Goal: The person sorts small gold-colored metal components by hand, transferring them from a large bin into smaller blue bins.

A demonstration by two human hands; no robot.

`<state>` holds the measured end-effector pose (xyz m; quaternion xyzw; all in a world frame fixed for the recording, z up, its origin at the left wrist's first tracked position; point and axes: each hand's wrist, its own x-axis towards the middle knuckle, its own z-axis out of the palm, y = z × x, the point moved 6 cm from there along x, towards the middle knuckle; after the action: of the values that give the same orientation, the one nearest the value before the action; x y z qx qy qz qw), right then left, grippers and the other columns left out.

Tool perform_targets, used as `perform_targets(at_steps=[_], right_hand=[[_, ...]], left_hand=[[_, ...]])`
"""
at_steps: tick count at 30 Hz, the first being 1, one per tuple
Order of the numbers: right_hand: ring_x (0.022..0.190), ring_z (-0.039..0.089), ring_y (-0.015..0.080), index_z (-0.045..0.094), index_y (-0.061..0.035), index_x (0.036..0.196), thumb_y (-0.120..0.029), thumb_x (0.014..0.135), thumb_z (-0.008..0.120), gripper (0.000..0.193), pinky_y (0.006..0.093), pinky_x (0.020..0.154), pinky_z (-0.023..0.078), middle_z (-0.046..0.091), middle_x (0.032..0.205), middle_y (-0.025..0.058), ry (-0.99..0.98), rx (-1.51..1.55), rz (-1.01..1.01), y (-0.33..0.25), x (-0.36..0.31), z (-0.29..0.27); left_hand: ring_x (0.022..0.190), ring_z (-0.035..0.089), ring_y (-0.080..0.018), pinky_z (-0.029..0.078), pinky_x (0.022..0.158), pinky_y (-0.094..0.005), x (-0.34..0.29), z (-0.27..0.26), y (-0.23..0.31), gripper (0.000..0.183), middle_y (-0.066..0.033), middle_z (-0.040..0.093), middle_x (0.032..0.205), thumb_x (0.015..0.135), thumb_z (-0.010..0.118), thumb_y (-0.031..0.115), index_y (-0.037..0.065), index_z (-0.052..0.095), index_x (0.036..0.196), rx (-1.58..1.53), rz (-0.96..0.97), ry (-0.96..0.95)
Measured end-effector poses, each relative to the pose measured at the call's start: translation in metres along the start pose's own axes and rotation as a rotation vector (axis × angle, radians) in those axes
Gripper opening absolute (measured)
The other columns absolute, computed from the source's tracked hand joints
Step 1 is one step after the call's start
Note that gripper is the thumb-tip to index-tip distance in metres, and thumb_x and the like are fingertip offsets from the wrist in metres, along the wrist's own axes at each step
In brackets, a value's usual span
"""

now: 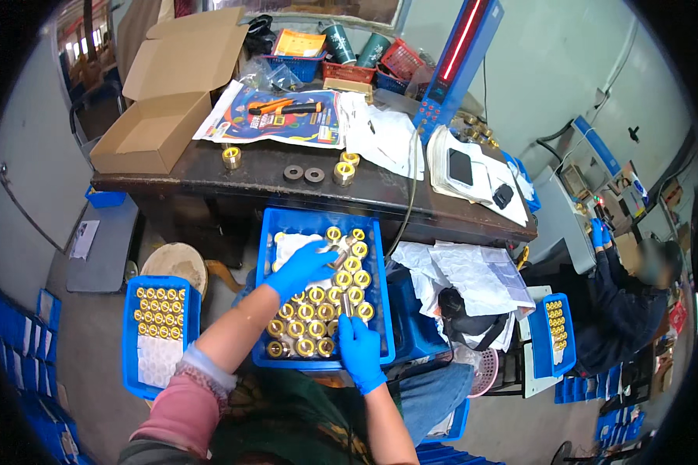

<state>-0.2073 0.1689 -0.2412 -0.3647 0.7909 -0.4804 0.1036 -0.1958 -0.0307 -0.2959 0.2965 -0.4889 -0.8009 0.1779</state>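
Both my hands wear blue gloves and work over a blue bin (387,310) filled with short brass-coloured ring fittings (305,311). My left hand (302,270) reaches over the bin's far middle, its fingers closed on a ring fitting (340,257) tipped on its side. Closer to me, my right hand (361,353) grips a slim steel pin (347,304) that points away from me, above the fittings. The pin's lower end is hidden in the fingers. White paper (291,246) shows in the bin's far left corner.
A dark desk (271,174) stands beyond the bin, with an open cardboard box (143,139), two dark rings (303,174), loose fittings (343,173) and a phone (461,167). Another blue bin (195,325) of fittings is at left. A co-worker (624,294) sits at right.
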Motion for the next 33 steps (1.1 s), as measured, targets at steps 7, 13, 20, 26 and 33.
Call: perform_targets(at_steps=[7,13,20,26,33], right_hand=[[0.051,0.056,0.0286,0.056,0.0014,0.068,-0.022,0.086,0.05,0.029,0.0349,0.045,0.04,0.056,0.061,0.0195,-0.194,0.219,0.234,-0.005,-0.002,0.007],[0.046,0.054,0.0288,0.059,-0.0034,0.076,-0.02,0.081,0.054,0.018,0.0366,0.042,0.041,0.054,0.056,0.0179,0.044,-0.222,-0.152,-0.03,-0.017,0.005],[0.044,0.054,0.0289,0.059,-0.0021,0.077,-0.02,0.076,0.059,0.018,0.0372,0.04,0.041,0.054,0.054,0.0172,0.136,-0.25,-0.228,-0.048,-0.021,-0.006],[0.051,0.057,0.0284,0.057,-0.0004,0.077,-0.01,0.078,0.054,0.01,0.034,0.043,0.041,0.056,0.061,0.019,-0.014,-0.084,-0.114,-0.058,-0.027,0.003],[0.046,0.056,0.0276,0.057,-0.0003,0.077,-0.015,0.08,0.054,0.016,0.0363,0.041,0.042,0.056,0.057,0.0175,0.018,-0.095,-0.137,-0.055,-0.033,0.01]], left_hand=[[0.097,0.051,-0.0164,0.042,0.082,-0.0266,-0.105,0.052,0.033,0.038,-0.0108,0.053,0.108,0.082,0.05,0.012,-0.002,0.045,0.117,-0.129,0.066,-0.242],[0.098,0.051,-0.0166,0.044,0.083,-0.0266,-0.136,0.065,0.024,0.044,-0.0113,0.052,0.11,0.08,0.056,0.01,-0.002,0.042,0.12,-0.082,0.129,-0.21],[0.095,0.053,-0.0166,0.046,0.08,-0.0276,-0.154,0.061,0.035,0.041,-0.011,0.053,0.109,0.076,0.062,0.008,-0.003,0.046,0.113,-0.115,0.152,-0.051],[0.1,0.051,-0.016,0.044,0.084,-0.0285,-0.158,0.068,0.039,0.047,-0.011,0.05,0.114,0.079,0.057,0.006,-0.002,0.039,0.122,-0.223,0.088,-0.177],[0.116,0.037,-0.023,0.038,0.093,-0.032,-0.171,0.056,0.051,0.069,-0.0169,0.033,0.128,0.073,0.06,0.0,-0.001,0.024,0.131,0.032,0.369,-0.114]])
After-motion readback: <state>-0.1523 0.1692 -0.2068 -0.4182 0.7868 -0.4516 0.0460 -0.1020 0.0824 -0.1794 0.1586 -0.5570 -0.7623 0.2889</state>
